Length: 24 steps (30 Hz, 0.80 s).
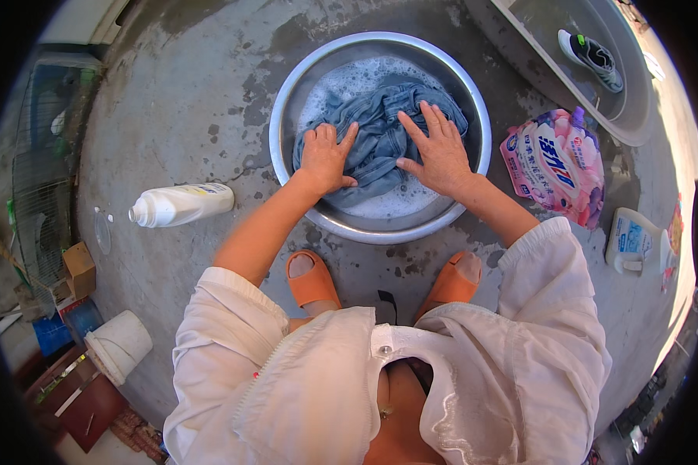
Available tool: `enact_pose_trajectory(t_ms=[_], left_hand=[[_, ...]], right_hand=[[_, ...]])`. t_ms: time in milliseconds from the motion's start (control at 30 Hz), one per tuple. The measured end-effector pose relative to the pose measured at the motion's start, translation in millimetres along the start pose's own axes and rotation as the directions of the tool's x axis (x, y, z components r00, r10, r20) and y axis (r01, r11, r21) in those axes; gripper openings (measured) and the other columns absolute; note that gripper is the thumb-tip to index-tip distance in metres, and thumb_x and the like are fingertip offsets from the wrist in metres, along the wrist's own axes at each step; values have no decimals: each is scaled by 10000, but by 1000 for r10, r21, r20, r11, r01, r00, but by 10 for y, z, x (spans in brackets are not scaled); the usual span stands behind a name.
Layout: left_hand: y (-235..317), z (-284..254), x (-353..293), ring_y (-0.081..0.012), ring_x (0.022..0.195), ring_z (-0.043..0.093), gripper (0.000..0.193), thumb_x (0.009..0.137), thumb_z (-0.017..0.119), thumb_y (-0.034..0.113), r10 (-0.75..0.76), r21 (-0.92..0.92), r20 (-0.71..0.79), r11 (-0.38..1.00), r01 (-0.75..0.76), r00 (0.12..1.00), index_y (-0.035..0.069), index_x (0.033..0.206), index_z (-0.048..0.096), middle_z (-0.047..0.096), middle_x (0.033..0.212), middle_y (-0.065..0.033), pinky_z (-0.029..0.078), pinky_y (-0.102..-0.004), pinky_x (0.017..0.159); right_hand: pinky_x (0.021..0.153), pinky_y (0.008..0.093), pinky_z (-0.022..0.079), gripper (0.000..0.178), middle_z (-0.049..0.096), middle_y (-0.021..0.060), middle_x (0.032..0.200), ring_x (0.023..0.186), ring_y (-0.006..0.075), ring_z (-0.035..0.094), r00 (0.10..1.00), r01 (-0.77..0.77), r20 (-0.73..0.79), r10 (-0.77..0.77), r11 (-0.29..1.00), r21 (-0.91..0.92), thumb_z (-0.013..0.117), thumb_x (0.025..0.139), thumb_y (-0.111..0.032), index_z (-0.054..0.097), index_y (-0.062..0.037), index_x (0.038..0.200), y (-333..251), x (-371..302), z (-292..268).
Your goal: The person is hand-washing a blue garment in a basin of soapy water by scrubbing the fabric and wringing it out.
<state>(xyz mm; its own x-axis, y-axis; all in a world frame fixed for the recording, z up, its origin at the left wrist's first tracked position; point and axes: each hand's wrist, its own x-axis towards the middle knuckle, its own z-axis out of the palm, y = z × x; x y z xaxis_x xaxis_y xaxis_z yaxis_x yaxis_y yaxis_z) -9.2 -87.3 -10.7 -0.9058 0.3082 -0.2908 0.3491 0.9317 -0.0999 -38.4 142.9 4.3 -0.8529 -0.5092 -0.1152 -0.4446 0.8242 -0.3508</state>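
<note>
A round metal basin [381, 232] stands on the floor in front of my feet, with sudsy water [341, 77] inside. Bunched blue-grey wet cloth [380, 128] lies in the suds; its exact kind I cannot make out. My left hand [326, 159] rests on the cloth's left side, fingers spread. On the right side of the cloth lies my right hand [436, 151], its fingers also spread and stretched out. Neither hand grips the fabric.
Left of the basin a white bottle [182, 205] lies on its side. To the right are a pink and purple detergent pouch [554, 167], a white jug [636, 240] and a large grey tub [636, 124] with a sneaker [593, 58]. A white bucket [120, 345] sits at lower left.
</note>
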Motion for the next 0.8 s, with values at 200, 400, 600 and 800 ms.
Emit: enact_pose_trajectory(t_ms=[200, 400, 600, 800], left_hand=[[74, 77, 165, -266, 1019, 433, 1145, 483, 757, 600, 27, -3, 26, 1000, -27, 999, 56, 1379, 298, 489, 1054, -134, 324, -368, 807], [42, 173, 437, -238, 977, 482, 1165, 458, 773, 589, 11, 11, 131, 1000, -13, 991, -29, 1337, 325, 519, 1027, -111, 392, -341, 777], [98, 238, 677, -267, 942, 556, 896, 470, 810, 497, 52, -45, 141, 998, -46, 989, -2, 1145, 497, 584, 977, -134, 446, -364, 785], [101, 185, 878, -233, 1058, 552, 789, 528, 814, 457, 67, -119, 453, 993, -14, 889, 68, 1149, 520, 597, 1084, -105, 435, -358, 853]], right_hand=[[1035, 622, 90, 906, 126, 193, 1474, 1355, 427, 49, 936, 55, 351, -24, 995, -79, 667, 733, -460, 126, -288, 1439, -11, 7, 404], [1025, 628, 111, 950, 144, 187, 1476, 1350, 424, 103, 891, 76, 453, -14, 990, -119, 713, 690, -416, 132, -319, 1435, 104, 338, 524], [1025, 586, 174, 690, 193, 188, 1460, 1324, 407, 220, 869, 6, 490, 68, 989, -147, 640, 730, -209, 355, -314, 1351, 155, 507, 682], [1009, 560, 228, 452, 319, 188, 1389, 1302, 387, 278, 870, 5, 482, 105, 975, -222, 531, 781, -122, 514, -259, 1211, 126, 548, 738]])
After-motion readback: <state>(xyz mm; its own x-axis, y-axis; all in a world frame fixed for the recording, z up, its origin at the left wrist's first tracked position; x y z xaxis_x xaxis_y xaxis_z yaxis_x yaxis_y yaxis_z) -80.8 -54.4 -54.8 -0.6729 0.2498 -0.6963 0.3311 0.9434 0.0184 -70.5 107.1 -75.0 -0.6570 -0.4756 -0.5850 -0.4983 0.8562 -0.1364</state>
